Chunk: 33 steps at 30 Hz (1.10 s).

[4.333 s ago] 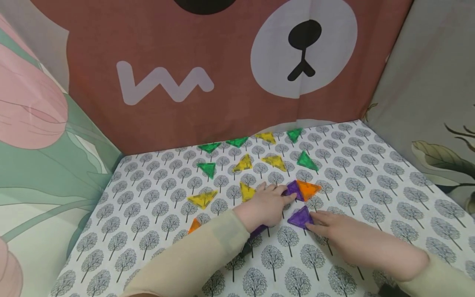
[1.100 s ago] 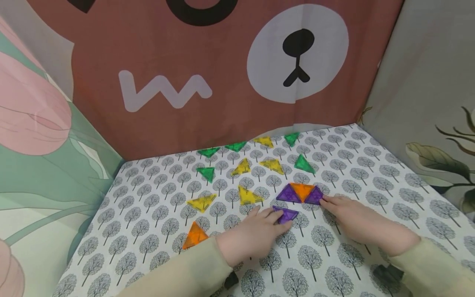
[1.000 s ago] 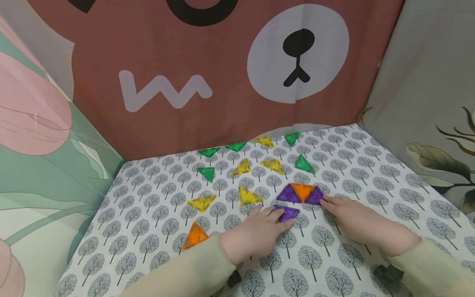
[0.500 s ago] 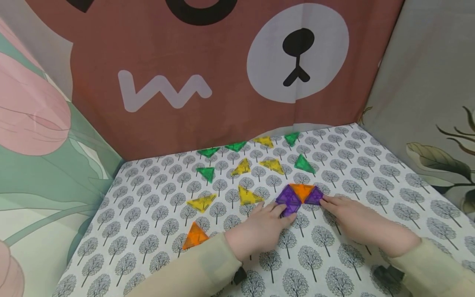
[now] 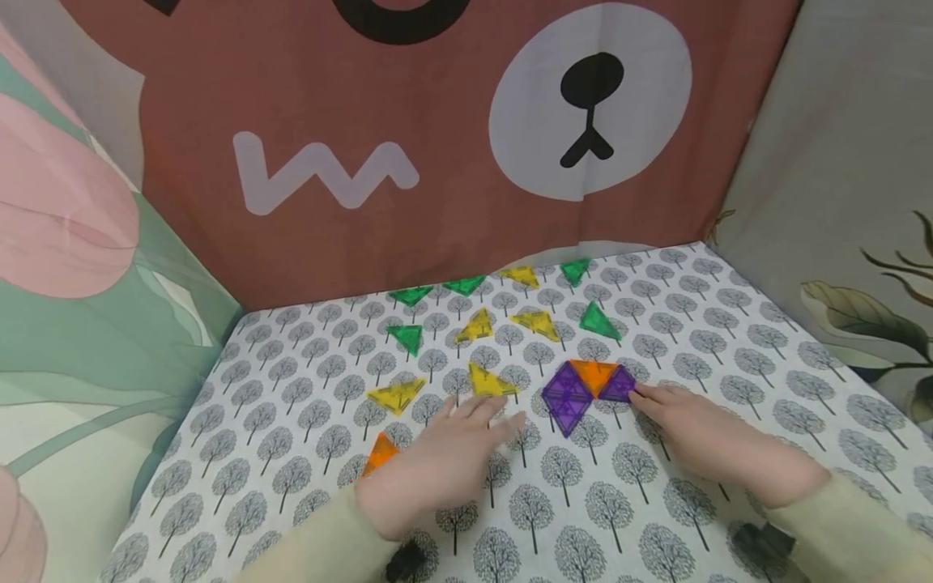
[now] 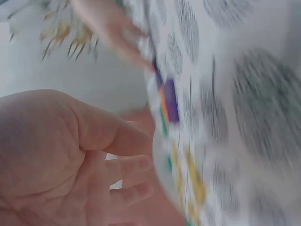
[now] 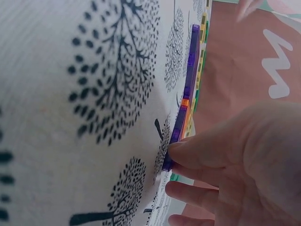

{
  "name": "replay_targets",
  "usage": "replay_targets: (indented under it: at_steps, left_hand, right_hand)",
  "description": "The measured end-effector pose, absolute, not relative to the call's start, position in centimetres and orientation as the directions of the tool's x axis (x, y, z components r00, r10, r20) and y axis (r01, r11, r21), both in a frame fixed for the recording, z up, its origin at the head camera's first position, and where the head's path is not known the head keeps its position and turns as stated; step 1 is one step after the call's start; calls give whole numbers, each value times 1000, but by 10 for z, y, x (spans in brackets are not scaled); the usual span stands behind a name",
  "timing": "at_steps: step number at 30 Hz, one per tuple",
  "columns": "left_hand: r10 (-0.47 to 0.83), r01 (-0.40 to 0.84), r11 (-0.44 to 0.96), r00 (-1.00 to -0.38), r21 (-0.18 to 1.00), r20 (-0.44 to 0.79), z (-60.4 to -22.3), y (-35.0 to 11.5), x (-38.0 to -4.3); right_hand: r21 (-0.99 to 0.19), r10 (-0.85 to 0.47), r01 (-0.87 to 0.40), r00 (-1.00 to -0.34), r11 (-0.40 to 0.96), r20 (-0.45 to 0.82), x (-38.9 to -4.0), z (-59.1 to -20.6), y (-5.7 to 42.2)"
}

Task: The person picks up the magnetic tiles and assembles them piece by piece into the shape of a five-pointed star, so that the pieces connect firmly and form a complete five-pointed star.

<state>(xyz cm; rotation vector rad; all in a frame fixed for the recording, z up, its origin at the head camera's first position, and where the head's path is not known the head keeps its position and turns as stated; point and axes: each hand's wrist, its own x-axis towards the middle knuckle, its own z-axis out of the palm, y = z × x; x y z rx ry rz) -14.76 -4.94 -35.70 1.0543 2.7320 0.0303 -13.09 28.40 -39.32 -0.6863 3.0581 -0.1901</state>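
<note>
Purple and orange triangular magnetic tiles lie joined flat in the head view: an orange tile (image 5: 594, 375) sits between a purple tile at its right (image 5: 617, 385) and another purple tile at its left (image 5: 565, 380). A further purple tile (image 5: 568, 414) meets the left one along its lower edge. My right hand (image 5: 692, 425) pinches the outer corner of the rightmost purple tile, thumb on its edge in the right wrist view. Spread and holding nothing, my left hand (image 5: 445, 461) hovers left of the group, partly covering a loose orange tile (image 5: 379, 453).
Behind the group lie several loose yellow tiles (image 5: 490, 380) and green tiles (image 5: 600, 321) on the tree-print cloth (image 5: 277, 486). A brown bear-print fabric (image 5: 328, 251) rises at the back. Printed hangings stand at the left and right sides.
My left hand slid a purple tile up against the left purple tile, then let go and moved left. The right hand has stayed at the rightmost purple tile over the last second.
</note>
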Motion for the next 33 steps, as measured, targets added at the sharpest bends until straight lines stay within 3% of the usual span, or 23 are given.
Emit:
replay_targets:
  at_steps: [8, 19, 24, 33]
  left_hand:
    - [482, 464, 874, -868, 146, -123, -351, -157, -123]
    - [468, 444, 877, -876, 186, -117, -378, -174, -104]
    - [536, 508, 841, -829, 187, -158, -382, -160, -100]
    - [715, 702, 698, -673, 139, -190, -382, -118, -98]
  right_hand:
    - [-117, -403, -402, -915, 908, 13, -130, -392, 291]
    - [-100, -433, -434, -901, 895, 30, -134, -391, 295]
    - [-95, -449, -450, -893, 888, 32, -136, -392, 293]
    - [-101, -461, -459, -887, 883, -2, -139, -395, 287]
